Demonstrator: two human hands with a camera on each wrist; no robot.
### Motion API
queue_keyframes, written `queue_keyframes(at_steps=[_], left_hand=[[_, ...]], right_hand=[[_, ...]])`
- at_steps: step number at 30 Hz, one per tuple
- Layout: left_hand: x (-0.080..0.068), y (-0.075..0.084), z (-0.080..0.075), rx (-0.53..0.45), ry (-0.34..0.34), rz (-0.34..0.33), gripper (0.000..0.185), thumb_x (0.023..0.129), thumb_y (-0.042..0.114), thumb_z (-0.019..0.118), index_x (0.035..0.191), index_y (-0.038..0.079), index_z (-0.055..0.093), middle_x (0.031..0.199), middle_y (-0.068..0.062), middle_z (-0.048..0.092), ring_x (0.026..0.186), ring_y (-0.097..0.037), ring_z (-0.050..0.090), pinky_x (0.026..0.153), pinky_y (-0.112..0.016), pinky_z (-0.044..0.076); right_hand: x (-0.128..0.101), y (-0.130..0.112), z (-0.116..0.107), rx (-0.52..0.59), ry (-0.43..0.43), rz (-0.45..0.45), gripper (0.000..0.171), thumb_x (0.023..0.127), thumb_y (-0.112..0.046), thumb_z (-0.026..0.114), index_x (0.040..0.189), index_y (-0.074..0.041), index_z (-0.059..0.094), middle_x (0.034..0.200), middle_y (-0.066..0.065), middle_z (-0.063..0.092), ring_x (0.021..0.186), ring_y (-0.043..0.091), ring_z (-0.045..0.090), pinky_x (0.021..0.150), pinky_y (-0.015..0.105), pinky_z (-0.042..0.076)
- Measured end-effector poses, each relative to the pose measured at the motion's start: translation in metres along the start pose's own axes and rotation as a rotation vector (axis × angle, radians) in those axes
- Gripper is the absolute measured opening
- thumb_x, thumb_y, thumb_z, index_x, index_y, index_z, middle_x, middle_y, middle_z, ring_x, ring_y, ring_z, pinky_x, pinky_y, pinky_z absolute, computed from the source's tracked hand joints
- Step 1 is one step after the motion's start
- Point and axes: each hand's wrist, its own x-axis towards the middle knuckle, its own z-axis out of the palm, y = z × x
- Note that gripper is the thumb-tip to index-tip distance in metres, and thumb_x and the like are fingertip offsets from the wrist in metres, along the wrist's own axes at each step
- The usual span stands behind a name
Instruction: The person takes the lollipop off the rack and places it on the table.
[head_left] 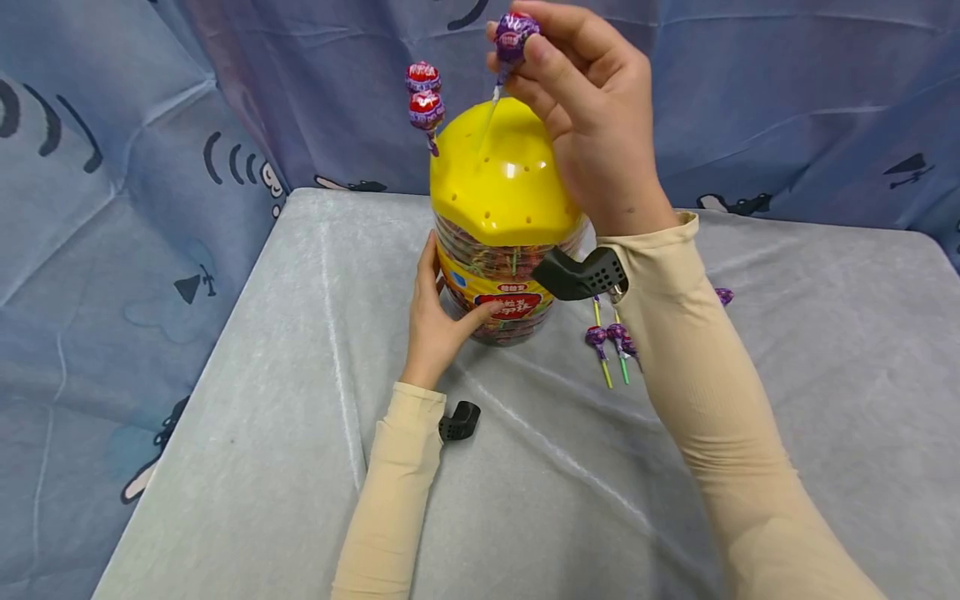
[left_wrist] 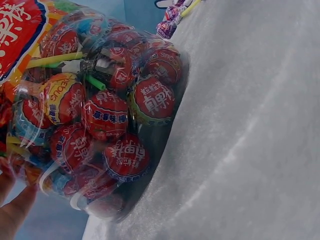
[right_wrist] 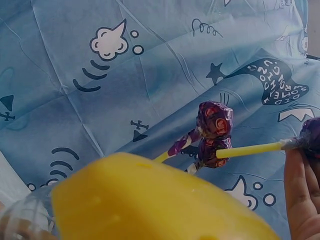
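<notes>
A table (head_left: pixel 315 467) draped in a pale grey, creased cloth fills the head view, and blue fabric printed with cartoon clouds, stars and signal marks (head_left: pixel 787 100) hangs behind it and along its left edge as a backdrop. Near the far edge of the table, about midway along it, stands a clear plastic jar (head_left: pixel 501 283) packed with wrapped lollipops and capped by a yellow domed lid (head_left: pixel 498 179) pierced with small holes. The left hand (head_left: pixel 438 317) is curled round the jar's lower left side, thumb across the red label, holding it steady. The right hand (head_left: pixel 581 108) is raised above the lid, its fingers and thumb pinching the purple-wrapped head of a lollipop (head_left: pixel 514 35) whose stick slants down to the top of the lid. Two red-wrapped lollipops (head_left: pixel 424 96) already stand stuck in the lid's far left side. On the cloth to the right of the jar lie several loose lollipops (head_left: pixel 609 342) with yellow and green sticks, partly hidden by the right forearm. The left wrist view shows what the head view cannot: the jar's base meeting the cloth and the red and orange wrappers (left_wrist: pixel 112 117) pressed against its clear wall, with only fingertips (left_wrist: pixel 12 212) at the lower left corner. The right wrist view shows the held lollipop's yellow stick (right_wrist: pixel 250 150) lying across the two planted ones
</notes>
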Motion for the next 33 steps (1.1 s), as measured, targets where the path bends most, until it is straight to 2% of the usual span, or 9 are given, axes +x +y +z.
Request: queue_keyframes(at_steps=[4,16,23,29,33], left_hand=[[0.000,-0.001,0.000,0.006,0.002,0.009,0.115,0.066,0.073,0.062,0.153,0.020,0.009,0.154,-0.004,0.021,0.137,-0.014,0.027,0.111,-0.035,0.029],[0.001,-0.001,0.001,0.002,0.001,0.012,0.114,0.067,0.071,0.063,0.153,0.019,0.008,0.153,-0.004,0.022,0.136,-0.014,0.028,0.111,-0.034,0.029],[0.001,-0.001,0.002,0.002,-0.001,0.013,0.114,0.068,0.070,0.063,0.153,0.020,0.008,0.152,-0.004,0.023,0.136,-0.015,0.029,0.111,-0.033,0.029],[0.000,-0.002,0.002,0.007,0.005,0.014,0.114,0.067,0.071,0.063,0.153,0.020,0.009,0.153,-0.004,0.022,0.136,-0.015,0.028,0.111,-0.036,0.029],[0.000,-0.002,0.001,0.009,0.006,0.012,0.114,0.067,0.071,0.063,0.153,0.021,0.008,0.152,-0.004,0.023,0.135,-0.015,0.029,0.111,-0.035,0.029]], right_hand=[[-0.004,-0.002,-0.004,0.050,0.011,0.019,0.028,0.093,0.017,0.041,0.106,0.010,0.065,0.111,0.029,0.058,0.099,0.038,0.060,0.098,0.040,0.046],[-0.017,-0.006,-0.015,0.105,-0.018,0.042,0.034,0.096,0.014,0.036,0.109,0.007,0.066,0.115,0.026,0.060,0.096,0.035,0.061,0.101,0.041,0.042],[-0.029,-0.010,-0.024,0.177,-0.037,0.062,0.034,0.097,0.013,0.034,0.110,0.008,0.065,0.112,0.025,0.062,0.094,0.032,0.060,0.097,0.035,0.046],[-0.040,-0.010,-0.031,0.226,-0.028,0.079,0.023,0.095,0.007,0.046,0.111,0.012,0.062,0.111,0.027,0.062,0.091,0.030,0.059,0.092,0.033,0.049],[-0.046,-0.010,-0.037,0.262,-0.023,0.098,0.024,0.092,0.003,0.056,0.113,0.014,0.060,0.111,0.028,0.062,0.090,0.030,0.060,0.091,0.032,0.050]])
